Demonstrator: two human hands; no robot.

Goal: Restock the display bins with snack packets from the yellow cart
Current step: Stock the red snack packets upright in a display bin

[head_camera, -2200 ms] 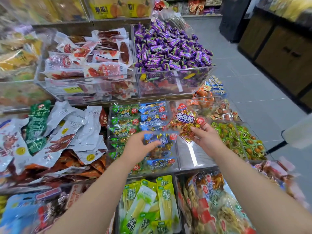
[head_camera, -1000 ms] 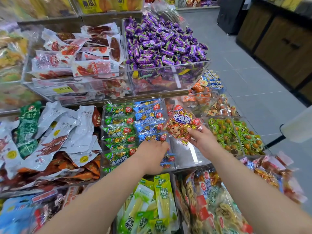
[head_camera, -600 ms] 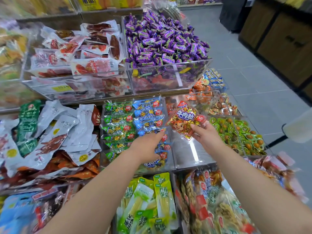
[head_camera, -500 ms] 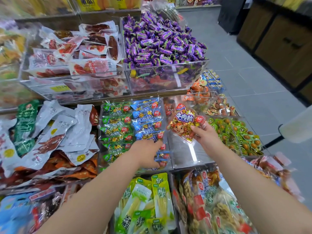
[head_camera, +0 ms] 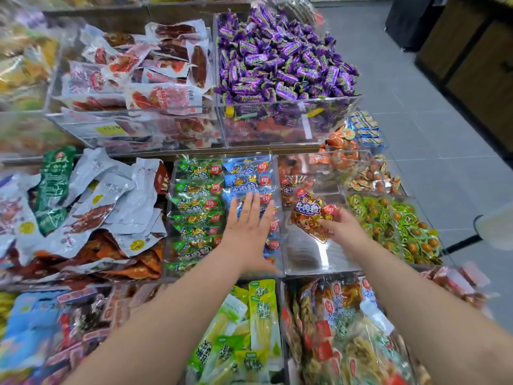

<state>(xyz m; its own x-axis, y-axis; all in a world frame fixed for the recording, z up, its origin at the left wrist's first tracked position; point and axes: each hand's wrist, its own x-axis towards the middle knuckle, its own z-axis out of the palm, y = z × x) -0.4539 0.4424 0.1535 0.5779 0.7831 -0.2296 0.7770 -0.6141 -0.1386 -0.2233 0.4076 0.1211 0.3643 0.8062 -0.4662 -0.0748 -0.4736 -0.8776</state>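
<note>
Head view, red packet (head_camera: 312, 218): held up over the left edge of a nearly bare clear bin (head_camera: 313, 254), tilted, printed face toward the camera; not yet laid down.
Right hand (head_camera: 344, 232): pinches the red packet by its lower right corner.
Left hand (head_camera: 248, 229): fingers straight and spread, palm down, flat over the blue packets (head_camera: 247, 173) in the right half of the neighbouring bin; it holds nothing.
Blue packets: a column running from that bin's back edge to its front edge, beside a matching column of green packets (head_camera: 197, 207) in the left half.
Change: half a second ago the left hand's fingers were curled down among the blue packets near the front edge; now they are flattened and lie nearer the middle of the column.
Meaning for the task: the blue column looks placed and is being patted level. As a judgement, the red packet goes next, most likely into the nearly bare bin beneath it, where similar red packets (head_camera: 291, 187) sit in the back left corner.
Yellow cart: not in view.
Beyond: purple sweets (head_camera: 277, 56) heaped in the upper bin behind.
</note>
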